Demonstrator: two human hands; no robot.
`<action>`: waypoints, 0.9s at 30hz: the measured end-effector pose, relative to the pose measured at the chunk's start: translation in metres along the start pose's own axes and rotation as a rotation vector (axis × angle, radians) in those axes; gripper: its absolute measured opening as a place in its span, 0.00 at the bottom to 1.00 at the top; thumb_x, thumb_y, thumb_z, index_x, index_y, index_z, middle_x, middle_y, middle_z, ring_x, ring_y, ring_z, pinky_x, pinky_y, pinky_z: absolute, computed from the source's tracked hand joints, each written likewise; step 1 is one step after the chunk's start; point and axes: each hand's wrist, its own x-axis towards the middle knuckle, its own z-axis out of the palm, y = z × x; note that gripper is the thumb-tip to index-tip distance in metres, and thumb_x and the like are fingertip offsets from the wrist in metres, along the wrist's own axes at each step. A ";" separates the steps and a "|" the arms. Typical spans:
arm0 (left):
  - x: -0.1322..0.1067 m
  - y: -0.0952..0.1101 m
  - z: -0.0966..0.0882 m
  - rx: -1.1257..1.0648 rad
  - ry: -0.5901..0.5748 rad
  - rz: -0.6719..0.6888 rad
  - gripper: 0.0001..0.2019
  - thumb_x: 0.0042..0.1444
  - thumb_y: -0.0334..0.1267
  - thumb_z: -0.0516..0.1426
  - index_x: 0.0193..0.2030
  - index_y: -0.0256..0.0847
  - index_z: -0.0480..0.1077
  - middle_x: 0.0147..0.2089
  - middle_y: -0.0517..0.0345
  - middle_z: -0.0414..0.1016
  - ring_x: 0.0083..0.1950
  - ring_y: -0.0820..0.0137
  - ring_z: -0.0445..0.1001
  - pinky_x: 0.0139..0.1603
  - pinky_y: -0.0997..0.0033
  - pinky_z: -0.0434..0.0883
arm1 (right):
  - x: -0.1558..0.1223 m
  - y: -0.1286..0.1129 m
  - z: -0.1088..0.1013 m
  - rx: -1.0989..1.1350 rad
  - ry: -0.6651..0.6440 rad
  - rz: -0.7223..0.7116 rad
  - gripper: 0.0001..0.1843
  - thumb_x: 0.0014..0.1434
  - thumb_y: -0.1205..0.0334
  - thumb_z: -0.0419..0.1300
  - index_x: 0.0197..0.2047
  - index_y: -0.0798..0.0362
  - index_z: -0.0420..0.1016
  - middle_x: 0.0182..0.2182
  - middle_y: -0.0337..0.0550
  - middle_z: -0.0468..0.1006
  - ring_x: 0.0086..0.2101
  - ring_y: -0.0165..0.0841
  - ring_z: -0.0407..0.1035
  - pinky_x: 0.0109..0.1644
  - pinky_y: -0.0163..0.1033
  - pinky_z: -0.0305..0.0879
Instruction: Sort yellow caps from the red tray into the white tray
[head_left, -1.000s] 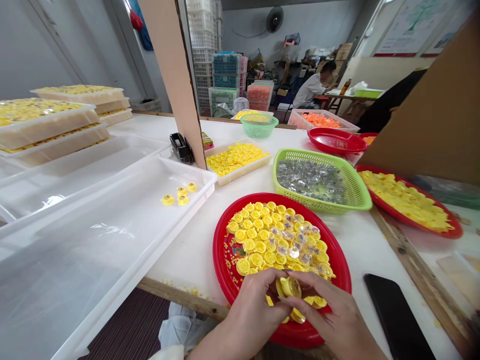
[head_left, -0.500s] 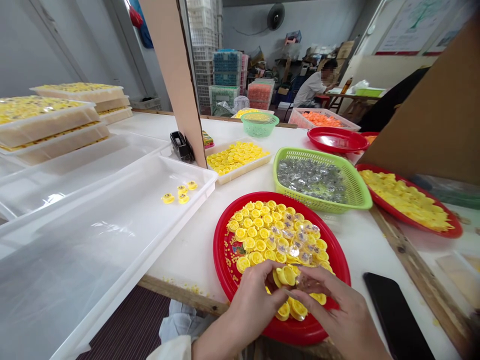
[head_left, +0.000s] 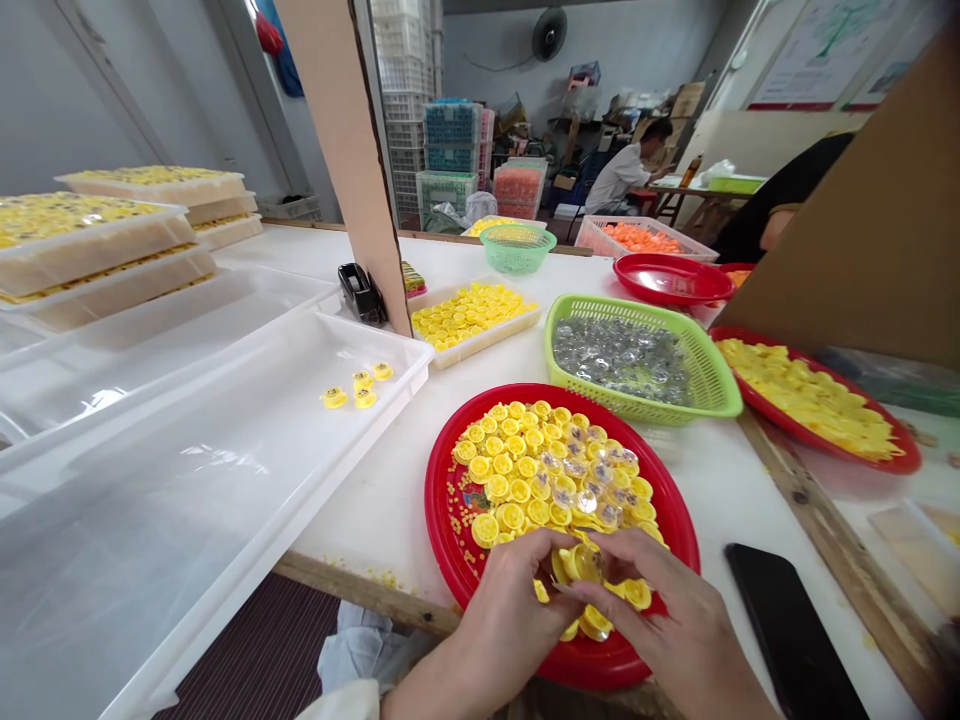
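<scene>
Through the head view I see both grips at work over the near part of a round red plastic plate (head_left: 437, 490). The left hand (head_left: 514, 592) and right hand (head_left: 667, 605) are clamped by thumb and fingertips on one small yellow cup-shaped plastic piece (head_left: 581, 563), whose right side looks clear and glossy.

As I judge it, I'm near the start of this batch: just four small yellow pieces with dark-marked tops (head_left: 364, 381) sit in the far corner of a large white rectangular plastic tray (head_left: 225, 530), most of its floor bare. Many open yellow cups (head_left: 512, 516) fill the plate, some under clear round pieces (head_left: 589, 498), and a light-green plastic basket (head_left: 716, 385) holds plenty more clear parts. Filled pale trays (head_left: 97, 265) stacked at left look like finished work.
</scene>
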 end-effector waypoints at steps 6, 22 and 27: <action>-0.005 0.002 -0.007 0.027 -0.046 0.079 0.22 0.47 0.24 0.58 0.50 0.42 0.72 0.46 0.57 0.80 0.44 0.66 0.76 0.49 0.68 0.70 | 0.000 0.000 0.004 0.011 -0.011 -0.006 0.11 0.57 0.52 0.66 0.41 0.47 0.76 0.29 0.37 0.79 0.27 0.31 0.75 0.32 0.32 0.76; -0.006 0.000 0.000 -0.321 -0.003 0.068 0.13 0.65 0.48 0.52 0.41 0.39 0.68 0.39 0.56 0.73 0.41 0.69 0.70 0.45 0.71 0.67 | -0.014 -0.001 0.014 0.058 0.032 0.022 0.22 0.59 0.59 0.62 0.57 0.45 0.70 0.42 0.44 0.80 0.40 0.37 0.77 0.42 0.37 0.77; -0.010 -0.012 0.001 -0.255 0.025 0.053 0.16 0.66 0.50 0.50 0.53 0.43 0.64 0.48 0.53 0.72 0.49 0.66 0.69 0.52 0.66 0.66 | -0.025 -0.020 0.029 0.469 0.075 0.556 0.27 0.64 0.47 0.54 0.63 0.45 0.61 0.49 0.47 0.76 0.49 0.38 0.73 0.45 0.37 0.75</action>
